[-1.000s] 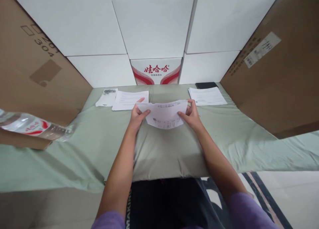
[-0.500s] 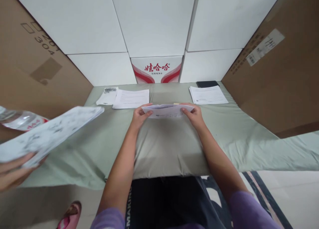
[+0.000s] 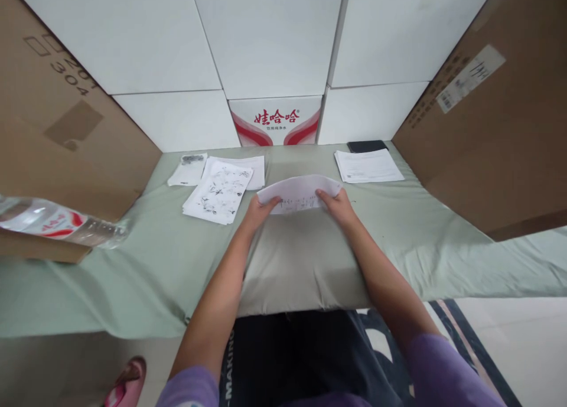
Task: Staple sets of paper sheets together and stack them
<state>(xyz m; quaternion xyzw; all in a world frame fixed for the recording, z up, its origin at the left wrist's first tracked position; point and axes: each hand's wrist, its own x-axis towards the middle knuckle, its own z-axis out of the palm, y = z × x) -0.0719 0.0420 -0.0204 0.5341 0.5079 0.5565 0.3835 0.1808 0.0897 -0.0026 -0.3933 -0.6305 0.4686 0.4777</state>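
The paper [image 3: 301,188] is in the middle of the frame, strung between the two hands, its long axis running left to right and its upper edge bowed upward. Neither hand is nearer: the left hand [image 3: 260,211] pinches its left end and the right hand [image 3: 335,205] its right end, each thumb laid over the face toward the bottom of the frame, the other fingers mostly hidden behind. Whether it is one sheet or several, and whether its lower edge touches the cloth [image 3: 305,265], I cannot tell. Just up and left of the left hand lies a patterned pile [image 3: 221,191], tilted, its long axis slanting from lower left to upper right, overlapping a white pile [image 3: 259,169]. Up and right of the right hand, apart from it, a printed stack [image 3: 368,166] rests just below a flat black object [image 3: 367,146]. A bottle [image 3: 57,221] lies well away at the left edge.
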